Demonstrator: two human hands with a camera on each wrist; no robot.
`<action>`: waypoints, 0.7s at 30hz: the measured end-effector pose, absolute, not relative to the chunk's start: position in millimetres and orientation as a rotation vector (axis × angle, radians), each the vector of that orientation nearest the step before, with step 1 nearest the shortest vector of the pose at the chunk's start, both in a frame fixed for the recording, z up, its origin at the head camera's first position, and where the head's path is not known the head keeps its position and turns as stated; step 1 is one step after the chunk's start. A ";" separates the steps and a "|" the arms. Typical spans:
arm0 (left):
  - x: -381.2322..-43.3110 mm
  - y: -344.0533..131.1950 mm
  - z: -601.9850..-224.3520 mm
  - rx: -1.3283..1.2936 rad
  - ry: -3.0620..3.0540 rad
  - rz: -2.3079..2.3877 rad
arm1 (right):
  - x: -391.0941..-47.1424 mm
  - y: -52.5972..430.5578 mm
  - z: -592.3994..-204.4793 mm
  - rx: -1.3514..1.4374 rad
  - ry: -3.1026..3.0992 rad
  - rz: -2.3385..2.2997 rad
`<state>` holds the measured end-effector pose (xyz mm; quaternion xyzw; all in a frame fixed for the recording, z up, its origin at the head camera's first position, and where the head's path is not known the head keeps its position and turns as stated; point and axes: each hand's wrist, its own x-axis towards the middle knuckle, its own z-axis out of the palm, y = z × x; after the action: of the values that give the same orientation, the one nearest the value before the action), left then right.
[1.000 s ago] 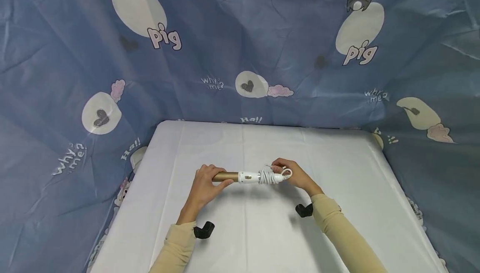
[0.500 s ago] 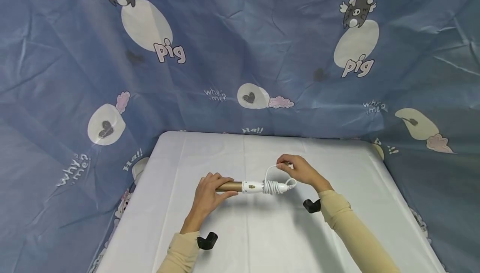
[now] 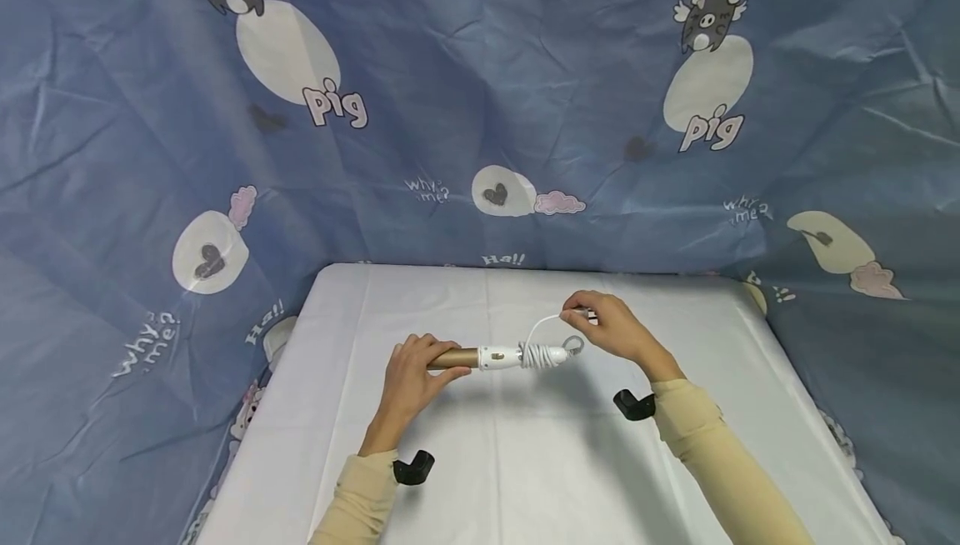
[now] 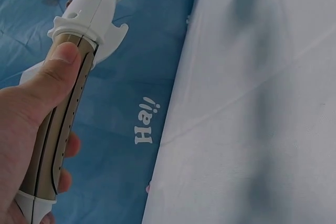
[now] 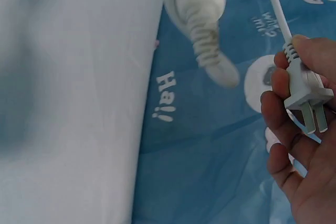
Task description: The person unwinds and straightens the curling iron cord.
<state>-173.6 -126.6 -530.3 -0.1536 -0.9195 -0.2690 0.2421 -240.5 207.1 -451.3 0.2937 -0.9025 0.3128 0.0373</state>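
From where I stand, I see a person holding a gold and white styling iron crosswise over a white-covered table, clear of the surface, with a soft shadow falling on the cover below. The left hand has its fingers wrapped round the gold barrel, the thumb laid along its face and pointing toward the white body, fingertips showing past the far edge. White cord coils sit bunched around the handle, and just past them a ribbed loop sticks out at the handle's end. From the coils a single strand rises in a loose bow to the right hand, which is up and to the side of the handle, apart from it. Its thumb and forefinger pinch the neck of a white two-pin plug, the other fingers curving loosely beside it and the metal prongs pointing away from the cord. Both arms wear pale yellow sleeves, with a small black device at each wrist. Behind the table hangs a blue cloth printed with cartoon pigs and lettering.
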 end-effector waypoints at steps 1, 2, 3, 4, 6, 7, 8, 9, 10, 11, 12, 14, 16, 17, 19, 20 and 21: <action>-174.3 -126.7 -529.9 -0.421 -2.510 -0.738 | -238.0 206.9 -449.6 0.898 -2.762 0.963; -174.8 -126.8 -529.4 -0.424 -2.508 -0.744 | -235.7 206.8 -447.9 0.896 -2.756 0.966; -175.2 -126.7 -528.8 -0.427 -2.509 -0.748 | -233.5 206.9 -446.8 0.891 -2.752 0.967; -175.3 -126.6 -528.4 -0.428 -2.510 -0.748 | -231.1 207.1 -445.9 0.887 -2.750 0.969; -175.5 -126.1 -527.7 -0.431 -2.515 -0.755 | -226.3 207.7 -444.7 0.878 -2.751 0.980; -175.5 -126.0 -527.5 -0.431 -2.515 -0.754 | -224.2 207.9 -444.5 0.880 -2.752 0.985; -175.3 -126.0 -527.2 -0.430 -2.518 -0.752 | -222.3 208.1 -444.4 0.878 -2.754 0.995; -175.1 -125.9 -527.2 -0.429 -2.514 -0.751 | -220.4 208.3 -444.7 0.872 -2.758 1.003; -174.8 -125.8 -526.9 -0.427 -2.513 -0.757 | -218.5 208.4 -444.9 0.871 -2.761 1.009; -174.4 -125.7 -526.9 -0.425 -2.515 -0.758 | -216.7 208.5 -445.2 0.872 -2.761 1.013; -174.1 -125.6 -526.9 -0.421 -2.517 -0.752 | -214.9 208.6 -445.5 0.874 -2.760 1.019; -173.6 -125.7 -527.0 -0.411 -2.522 -0.749 | -211.3 208.5 -445.9 0.876 -2.756 1.024; -173.4 -125.8 -526.6 -0.393 -2.532 -0.755 | -208.1 208.4 -446.3 0.880 -2.743 1.030; -173.4 -126.1 -526.4 -0.385 -2.534 -0.754 | -206.2 208.3 -446.2 0.884 -2.736 1.040; -173.6 -126.7 -525.9 -0.370 -2.529 -0.763 | -202.6 208.2 -446.6 0.885 -2.731 1.052; -173.6 -127.0 -525.6 -0.362 -2.529 -0.766 | -200.9 208.1 -447.2 0.884 -2.731 1.063; -173.6 -127.4 -525.2 -0.355 -2.531 -0.770 | -198.8 208.1 -447.9 0.887 -2.733 1.076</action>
<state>-173.6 -127.4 -525.2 -0.1292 -0.9219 -0.2805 0.2340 -198.8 208.1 -447.9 0.2889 -0.8902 0.3504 0.0366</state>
